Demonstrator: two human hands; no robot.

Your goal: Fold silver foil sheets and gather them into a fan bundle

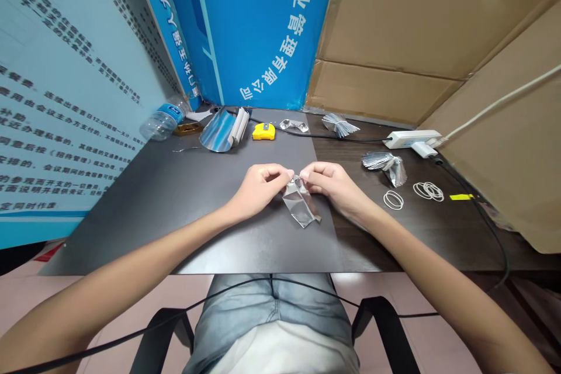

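A small silver foil pouch (301,205) hangs between my hands over the front middle of the table. My left hand (262,187) pinches its top edge with thumb and forefinger. On the other side of that edge, my right hand (331,184) grips the pouch the same way, its remaining fingers curled. The pouch is creased near the top, and its lower end points toward me. Right of my hands lies a fanned bundle of silver strips or pouches (376,160), with a crumpled foil piece (395,172) against it.
Behind my hands are a yellow tape measure (263,132), a curled silver sheet (224,130), a foil piece (294,125) and another tied bundle (340,125). White rubber bands (428,191) lie at right, near a power strip (412,139) and black cable. A plastic bottle (163,120) lies far left.
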